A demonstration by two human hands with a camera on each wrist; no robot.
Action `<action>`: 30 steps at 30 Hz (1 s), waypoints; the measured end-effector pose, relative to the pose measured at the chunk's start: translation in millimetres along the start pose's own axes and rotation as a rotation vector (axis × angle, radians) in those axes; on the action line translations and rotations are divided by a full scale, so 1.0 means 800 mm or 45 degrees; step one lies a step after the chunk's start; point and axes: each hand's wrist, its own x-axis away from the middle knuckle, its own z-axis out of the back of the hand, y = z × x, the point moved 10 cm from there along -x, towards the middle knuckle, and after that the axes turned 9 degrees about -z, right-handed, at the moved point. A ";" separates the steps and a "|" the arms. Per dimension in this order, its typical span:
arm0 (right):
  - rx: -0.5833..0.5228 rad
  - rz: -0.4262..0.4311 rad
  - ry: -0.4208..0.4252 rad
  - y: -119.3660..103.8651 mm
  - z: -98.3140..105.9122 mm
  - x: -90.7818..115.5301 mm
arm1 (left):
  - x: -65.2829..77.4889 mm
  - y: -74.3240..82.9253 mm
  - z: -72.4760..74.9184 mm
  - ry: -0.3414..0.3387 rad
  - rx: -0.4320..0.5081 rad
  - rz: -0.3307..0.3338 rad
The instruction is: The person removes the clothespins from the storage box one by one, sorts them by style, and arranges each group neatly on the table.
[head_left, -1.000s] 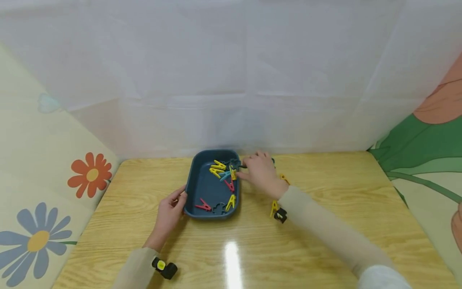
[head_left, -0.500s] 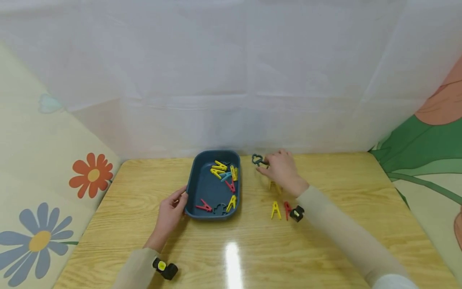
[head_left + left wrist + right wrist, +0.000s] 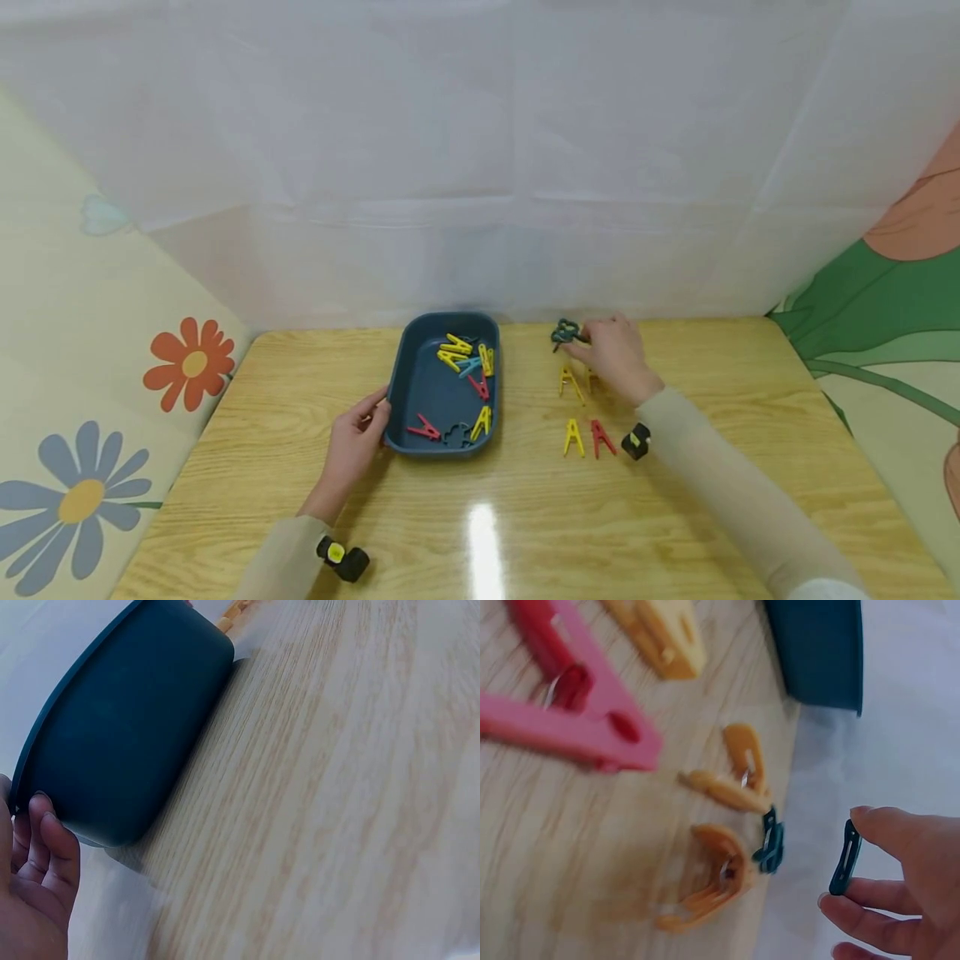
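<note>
My left hand [image 3: 354,435] grips the left rim of a dark blue plastic tray [image 3: 408,379], thumb on the edge; in the left wrist view its fingers [image 3: 58,851] lie against the outer wall. Inside are several yellow clothespins [image 3: 482,422], red clothespins [image 3: 426,427], a blue clothespin [image 3: 468,365] and a dark outline-shaped piece [image 3: 457,434]. Right of the tray, my right hand [image 3: 617,357] pinches a small dark green openwork piece [image 3: 846,859] between thumb and fingertips. Another dark green piece [image 3: 771,841] stands near two yellow clothespins [image 3: 724,870] on the table.
On the wooden table [image 3: 420,525], a yellow clothespin [image 3: 573,437] and a red clothespin [image 3: 602,438] lie side by side nearer the front. A white sheet [image 3: 480,167] hangs behind the table's far edge. Flower-printed panels [image 3: 191,362] flank both sides.
My right hand has moved from the tray's right rim to the right, carrying the dark green piece out over the table beside the clothespins. My left hand and the tray stay in place.
</note>
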 end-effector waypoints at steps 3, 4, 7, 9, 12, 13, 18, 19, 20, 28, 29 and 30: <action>0.009 -0.041 0.025 0.014 -0.003 -0.002 | 0.000 0.002 0.000 0.004 0.008 -0.012; 0.011 -0.058 0.032 0.019 -0.004 -0.003 | 0.000 0.003 0.000 0.003 0.006 -0.015; 0.001 -0.104 0.044 0.031 -0.008 -0.005 | 0.001 0.003 0.000 0.006 0.007 -0.009; 0.003 -0.133 0.038 0.037 -0.011 -0.007 | 0.001 0.003 0.001 0.001 -0.003 -0.007; 0.017 -0.171 0.028 0.045 -0.016 -0.009 | 0.001 0.004 0.001 0.006 0.009 -0.006; 0.020 -0.187 0.019 0.048 -0.018 -0.009 | 0.001 0.003 0.001 0.003 0.011 -0.006; 0.035 -0.247 -0.033 0.057 -0.027 -0.013 | 0.001 0.001 0.001 0.009 0.021 0.003; 0.036 -0.253 -0.049 0.058 -0.028 -0.013 | 0.001 0.000 0.001 0.009 0.018 0.004; 0.035 -0.257 -0.060 0.058 -0.030 -0.013 | 0.001 -0.001 0.001 0.012 0.016 0.005; 0.023 -0.282 -0.106 0.061 -0.039 -0.015 | 0.002 0.003 0.002 0.020 0.015 -0.004; 0.025 -0.284 -0.108 0.061 -0.040 -0.016 | 0.002 0.003 0.002 0.021 0.016 -0.005; 0.023 -0.286 -0.107 0.061 -0.040 -0.016 | 0.002 0.003 0.002 0.022 0.017 -0.005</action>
